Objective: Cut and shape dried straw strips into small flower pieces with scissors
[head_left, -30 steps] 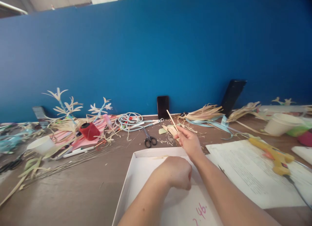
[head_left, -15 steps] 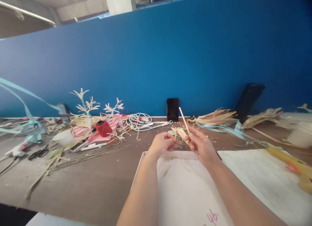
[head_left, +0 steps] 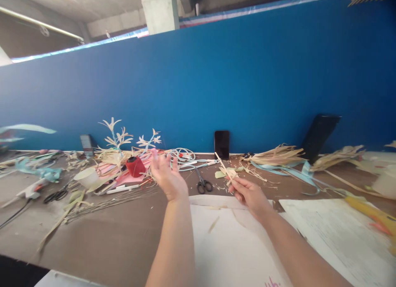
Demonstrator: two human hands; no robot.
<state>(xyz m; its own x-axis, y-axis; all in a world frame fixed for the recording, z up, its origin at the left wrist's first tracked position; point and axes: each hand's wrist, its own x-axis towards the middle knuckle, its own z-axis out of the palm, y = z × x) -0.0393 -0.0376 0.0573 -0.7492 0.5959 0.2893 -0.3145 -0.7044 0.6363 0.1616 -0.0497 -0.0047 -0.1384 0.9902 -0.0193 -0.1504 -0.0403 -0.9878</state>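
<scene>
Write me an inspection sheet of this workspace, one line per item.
Surface: brown table, littered with pale scraps; shallow white box in front of the person, pink writing inside it.
Job's things: thin pale strip, held up at a slant; black scissors lying between the hands.
Clutter: red spool, white cup, straw bundle, light blue ribbon, printed papers.
Hands: right hand pinches the strip; left hand is raised, open and without a hold.
Cables: black cord running from a white tool to the left picture edge.
Surroundings: blue partition, phone leaning against it, concrete pillar beyond.
</scene>
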